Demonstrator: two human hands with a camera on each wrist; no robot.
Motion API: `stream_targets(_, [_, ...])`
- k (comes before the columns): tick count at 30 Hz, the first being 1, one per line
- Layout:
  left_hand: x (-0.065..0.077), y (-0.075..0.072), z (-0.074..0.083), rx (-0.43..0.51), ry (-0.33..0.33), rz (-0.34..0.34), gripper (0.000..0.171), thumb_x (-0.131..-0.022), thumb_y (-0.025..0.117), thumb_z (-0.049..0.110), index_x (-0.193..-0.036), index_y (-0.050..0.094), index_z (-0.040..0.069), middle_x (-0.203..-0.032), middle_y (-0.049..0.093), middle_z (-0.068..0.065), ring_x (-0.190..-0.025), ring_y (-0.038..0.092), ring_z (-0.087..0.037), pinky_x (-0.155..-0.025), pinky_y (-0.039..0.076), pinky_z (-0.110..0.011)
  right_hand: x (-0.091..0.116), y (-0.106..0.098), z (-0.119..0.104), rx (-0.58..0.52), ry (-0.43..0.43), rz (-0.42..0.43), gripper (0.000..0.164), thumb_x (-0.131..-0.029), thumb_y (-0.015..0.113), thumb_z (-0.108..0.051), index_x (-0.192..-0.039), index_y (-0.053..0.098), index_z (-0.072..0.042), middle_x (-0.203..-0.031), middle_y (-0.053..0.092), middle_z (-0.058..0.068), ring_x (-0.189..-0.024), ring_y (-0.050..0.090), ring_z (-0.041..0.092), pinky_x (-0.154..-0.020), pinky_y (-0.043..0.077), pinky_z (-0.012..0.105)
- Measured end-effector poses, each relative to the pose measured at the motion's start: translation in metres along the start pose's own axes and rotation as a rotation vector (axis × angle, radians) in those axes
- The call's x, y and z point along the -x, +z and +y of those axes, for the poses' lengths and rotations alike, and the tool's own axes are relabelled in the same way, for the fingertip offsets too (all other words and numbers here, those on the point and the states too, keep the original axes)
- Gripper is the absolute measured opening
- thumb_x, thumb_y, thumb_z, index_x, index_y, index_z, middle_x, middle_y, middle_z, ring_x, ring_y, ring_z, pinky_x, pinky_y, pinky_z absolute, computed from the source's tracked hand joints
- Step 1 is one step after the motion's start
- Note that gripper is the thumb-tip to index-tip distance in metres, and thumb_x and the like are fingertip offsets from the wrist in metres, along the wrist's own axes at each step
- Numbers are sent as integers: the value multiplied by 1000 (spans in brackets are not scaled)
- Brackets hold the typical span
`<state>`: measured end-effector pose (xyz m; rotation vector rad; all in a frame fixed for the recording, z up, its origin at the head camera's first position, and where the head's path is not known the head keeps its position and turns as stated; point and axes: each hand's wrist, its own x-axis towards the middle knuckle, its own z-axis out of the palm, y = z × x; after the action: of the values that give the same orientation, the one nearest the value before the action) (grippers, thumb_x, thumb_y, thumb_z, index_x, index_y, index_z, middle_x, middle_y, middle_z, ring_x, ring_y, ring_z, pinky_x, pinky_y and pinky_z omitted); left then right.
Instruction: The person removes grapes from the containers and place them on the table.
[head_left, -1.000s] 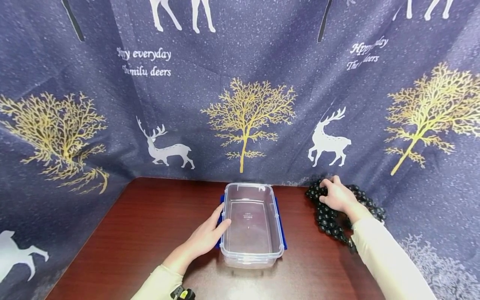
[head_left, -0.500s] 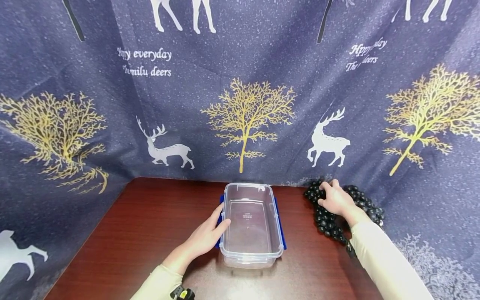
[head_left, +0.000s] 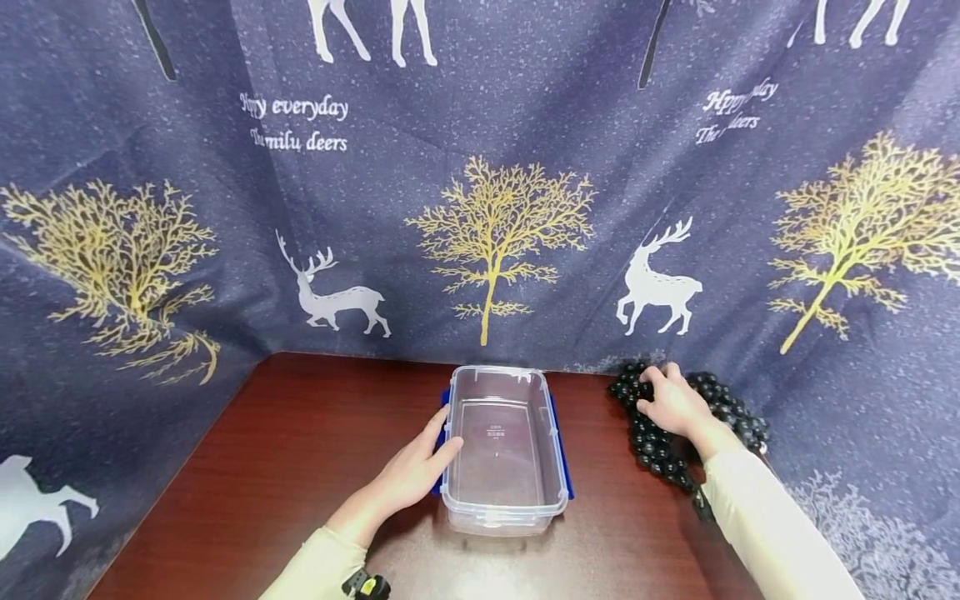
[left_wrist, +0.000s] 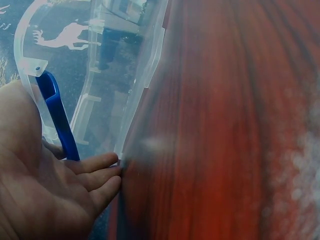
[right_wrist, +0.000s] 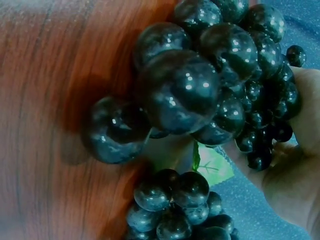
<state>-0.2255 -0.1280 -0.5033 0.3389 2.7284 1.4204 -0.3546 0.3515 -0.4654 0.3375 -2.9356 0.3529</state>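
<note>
A clear plastic food container [head_left: 498, 462] with blue side clips stands lidless on the table. My left hand [head_left: 408, 475] rests along its left side, fingers nearly straight against the wall and thumb at the rim. In the left wrist view, the fingertips [left_wrist: 111, 167] touch the wall just below a hanging blue clip [left_wrist: 60, 117]. To the right lies a heap of black grapes [head_left: 660, 454] in bunches. My right hand [head_left: 678, 406] grips a bunch there, thumb and fingers curved around it. The right wrist view shows shiny grapes [right_wrist: 177, 90] covering most of the fingers.
The reddish-brown wooden table [head_left: 315, 433] meets a dark blue cloth [head_left: 375, 208] printed with deer and trees at its back and sides. A green leaf [right_wrist: 215, 165] shows between the bunches. A dark watch [head_left: 366, 585] sits on the left wrist.
My right hand has shifted slightly down within the heap, and the front end of the grapes has moved a little toward me. The left hand and the container have stayed in place.
</note>
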Motion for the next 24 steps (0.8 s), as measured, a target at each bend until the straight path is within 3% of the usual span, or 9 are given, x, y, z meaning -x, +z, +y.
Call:
stream_targets(9, [0, 1, -2, 3, 0, -2, 73, -100, 48, 65, -163, 23, 38, -156, 47, -5, -131, 56, -30, -107, 42, -58, 5, 2, -4, -13, 3, 33, 44, -88, 72, -23, -125, 56, -7, -119, 47, 27, -108, 54, 50, -79, 49, 63])
stream_targets(16, [1, 0, -1, -4, -8, 0, 75, -99, 48, 68, -163, 23, 38, -157, 46, -5, -133, 55, -30, -108, 42, -59, 7, 1, -9, 24, -28, 100, 44, -85, 75, -25, -122, 61, -6, -116, 51, 28, -100, 57, 51, -76, 45, 65])
stream_targets(24, [0, 0, 0, -8, -8, -5, 74, -100, 48, 67, -163, 22, 37, -157, 46, -4, -133, 55, -30, -108, 42, -59, 14, 0, -12, -64, 5, 98, 50, -86, 74, -22, -129, 56, -5, -124, 45, 28, -109, 53, 51, -83, 47, 63])
